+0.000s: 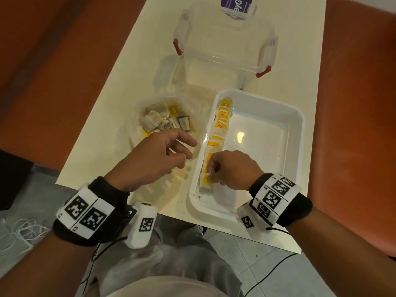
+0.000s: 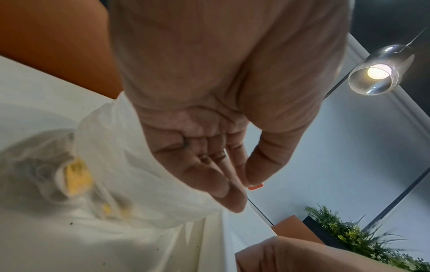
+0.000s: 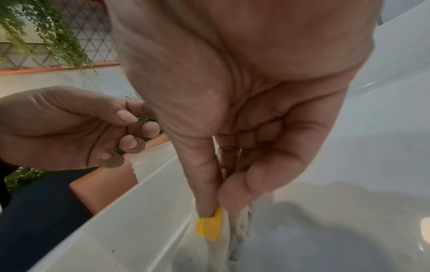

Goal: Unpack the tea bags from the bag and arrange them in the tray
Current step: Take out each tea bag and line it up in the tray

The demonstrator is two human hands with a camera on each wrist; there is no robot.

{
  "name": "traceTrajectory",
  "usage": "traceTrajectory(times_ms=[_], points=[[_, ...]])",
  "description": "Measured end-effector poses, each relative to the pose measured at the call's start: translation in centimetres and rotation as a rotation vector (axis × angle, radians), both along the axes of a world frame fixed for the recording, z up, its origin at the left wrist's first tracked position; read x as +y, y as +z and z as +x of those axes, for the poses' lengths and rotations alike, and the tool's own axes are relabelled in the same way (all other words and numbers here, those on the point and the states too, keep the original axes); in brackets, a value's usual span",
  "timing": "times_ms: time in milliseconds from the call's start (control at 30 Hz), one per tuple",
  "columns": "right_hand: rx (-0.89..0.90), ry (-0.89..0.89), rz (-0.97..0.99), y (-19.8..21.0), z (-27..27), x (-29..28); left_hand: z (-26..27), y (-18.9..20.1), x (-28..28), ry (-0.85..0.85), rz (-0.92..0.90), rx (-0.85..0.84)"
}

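A white tray [image 1: 300, 118] sits on the right of the cream table. A row of tea bags [image 1: 220, 127] with yellow tags lines its left wall. My right hand [image 1: 211, 174] reaches into the tray's near left corner. There it pinches a tea bag [image 1: 206, 179] at the near end of the row. In the right wrist view, thumb and fingers [image 3: 220, 208] pinch the bag by its yellow tag [image 3: 209, 229]. A clear plastic bag [image 1: 150, 112] with several tea bags lies left of the tray. My left hand [image 1: 188, 151] hovers between bag and tray, fingers relaxed and holding nothing [image 2: 242, 191].
A clear storage box [image 1: 222, 46] with red latches stands behind the tray, and a purple-labelled packet [image 1: 237, 7] behind it. Orange seating [image 1: 353, 103] flanks the table on both sides. The table's near edge [image 1: 128, 196] runs just under my wrists. White cables [image 1: 19, 232] lie on the floor.
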State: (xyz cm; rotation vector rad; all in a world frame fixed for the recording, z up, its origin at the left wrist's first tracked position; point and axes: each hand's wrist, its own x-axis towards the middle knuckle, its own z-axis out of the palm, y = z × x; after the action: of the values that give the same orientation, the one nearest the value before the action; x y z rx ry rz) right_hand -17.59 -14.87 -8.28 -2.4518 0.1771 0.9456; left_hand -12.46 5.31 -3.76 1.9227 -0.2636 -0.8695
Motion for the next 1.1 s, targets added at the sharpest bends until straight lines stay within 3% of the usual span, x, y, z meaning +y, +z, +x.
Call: traceTrajectory(times_ms=[300,833,967,1100], points=[[0.057,-0.139,0.184,-0.1,0.2,0.0,0.1,-0.1,-0.1,0.012,0.01,-0.009],[0.008,-0.088,0.07,1.2,0.0,-0.6,2.7,-0.2,1.5,0.108,0.085,-0.169],[-0.136,-0.146,0.053,3.2,0.3,-1.2,5.2,-1.1,2.9,0.102,0.277,-0.395],[-0.429,-0.132,0.076,4.6,1.4,-1.2,6.7,-2.6,2.8,-0.095,0.522,-0.561]])
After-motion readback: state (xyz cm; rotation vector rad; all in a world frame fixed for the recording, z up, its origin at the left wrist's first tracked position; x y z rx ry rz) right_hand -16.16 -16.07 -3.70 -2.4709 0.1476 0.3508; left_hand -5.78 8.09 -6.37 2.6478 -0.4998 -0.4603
